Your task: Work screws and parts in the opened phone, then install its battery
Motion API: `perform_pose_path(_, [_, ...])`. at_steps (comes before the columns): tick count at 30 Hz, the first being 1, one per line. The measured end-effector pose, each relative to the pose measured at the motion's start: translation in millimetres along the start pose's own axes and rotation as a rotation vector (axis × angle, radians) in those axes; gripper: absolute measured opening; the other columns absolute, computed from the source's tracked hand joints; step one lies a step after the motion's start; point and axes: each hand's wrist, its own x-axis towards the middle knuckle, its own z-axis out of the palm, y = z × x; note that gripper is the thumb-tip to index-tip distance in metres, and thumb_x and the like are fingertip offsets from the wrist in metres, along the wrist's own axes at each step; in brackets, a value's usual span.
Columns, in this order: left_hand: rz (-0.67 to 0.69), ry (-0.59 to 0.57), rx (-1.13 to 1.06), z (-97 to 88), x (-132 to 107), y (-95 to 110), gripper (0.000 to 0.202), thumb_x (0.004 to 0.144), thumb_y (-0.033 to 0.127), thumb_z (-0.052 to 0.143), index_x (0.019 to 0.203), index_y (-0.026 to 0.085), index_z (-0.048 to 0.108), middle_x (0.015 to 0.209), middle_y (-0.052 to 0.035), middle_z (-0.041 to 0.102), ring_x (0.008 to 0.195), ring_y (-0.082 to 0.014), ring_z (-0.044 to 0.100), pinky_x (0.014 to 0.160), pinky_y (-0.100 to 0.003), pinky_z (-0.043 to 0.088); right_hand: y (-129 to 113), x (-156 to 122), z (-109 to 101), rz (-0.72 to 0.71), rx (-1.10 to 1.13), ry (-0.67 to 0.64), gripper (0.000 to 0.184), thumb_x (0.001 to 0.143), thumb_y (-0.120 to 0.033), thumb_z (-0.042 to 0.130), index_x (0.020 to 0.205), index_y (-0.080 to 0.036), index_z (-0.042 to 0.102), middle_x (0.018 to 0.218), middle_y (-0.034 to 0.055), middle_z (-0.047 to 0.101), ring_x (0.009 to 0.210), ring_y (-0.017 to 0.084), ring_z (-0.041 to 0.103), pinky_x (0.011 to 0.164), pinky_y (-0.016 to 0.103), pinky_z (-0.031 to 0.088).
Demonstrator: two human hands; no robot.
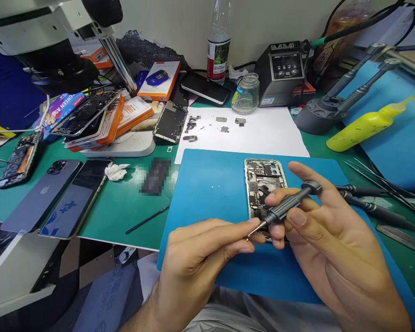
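Note:
A dark grey precision screwdriver slants across the front of the blue mat, its tip pointing down and left. My right hand holds its ribbed handle between thumb and fingers. At the thin metal shaft, my left hand pinches close to the tip with thumb and forefinger. Behind the fingers lies an opened phone, its circuit boards and metal parts exposed; the hands and the screwdriver cover its lower part. Whether a screw sits at the tip is too small to tell.
Small phone parts lie on white paper behind the mat. Tweezers and other tools are at right, near a yellow squeeze bottle. Phones and a black stick lie left. A microscope overhangs the back left.

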Motion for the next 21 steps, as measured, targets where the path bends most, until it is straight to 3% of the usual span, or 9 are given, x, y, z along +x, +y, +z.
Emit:
perform_pose_path(4, [0.048, -0.023, 0.068, 0.1, 0.2, -1.5, 0.048, 0.108, 0.010, 0.076, 0.152, 0.029, 0.076, 0.122, 0.0007, 0.089, 0.109, -0.0128, 0.084, 0.099, -0.018, 0.065, -4.3, -0.3, -10.7, 0.023, -0.036, 0.045, 0.058, 0.092, -0.044, 0.091, 0.145, -0.042, 0.069, 0.103, 0.0013, 0.075, 0.061, 0.012, 0.066, 0.051, 0.021, 0.061])
perform_pose_path(9, [0.051, 0.052, 0.171, 1.6, -1.6, -3.4, 0.037, 0.109, 0.012, 0.076, 0.143, 0.027, 0.080, 0.120, 0.0021, 0.089, 0.107, -0.0117, 0.084, 0.098, -0.017, 0.065, -9.6, -6.1, -16.4, -0.142, -0.175, 0.254, 0.061, 0.091, -0.042, 0.091, 0.148, -0.046, 0.071, 0.104, 0.0038, 0.074, 0.060, 0.013, 0.061, 0.052, 0.026, 0.062])
perform_pose_path(14, [0.043, 0.058, 0.163, 1.4, 1.7, -1.4, 0.022, 0.108, 0.011, 0.078, 0.125, 0.023, 0.086, 0.115, 0.0029, 0.090, 0.100, -0.0093, 0.085, 0.094, -0.012, 0.064, -6.3, -11.0, -3.3, -0.082, -0.134, 0.176, 0.052, 0.096, -0.039, 0.086, 0.145, -0.049, 0.071, 0.101, 0.0023, 0.073, 0.061, 0.015, 0.064, 0.054, 0.029, 0.065])
perform_pose_path(21, [0.007, 0.058, 0.149, 1.6, 1.9, 0.0, 0.023, 0.109, 0.016, 0.077, 0.130, 0.021, 0.085, 0.118, 0.0013, 0.090, 0.101, -0.0108, 0.086, 0.093, -0.014, 0.065, 1.1, -8.6, 1.2, -0.043, -0.097, 0.156, 0.059, 0.095, -0.035, 0.087, 0.150, -0.042, 0.067, 0.114, 0.0032, 0.075, 0.065, 0.013, 0.067, 0.058, 0.025, 0.067])
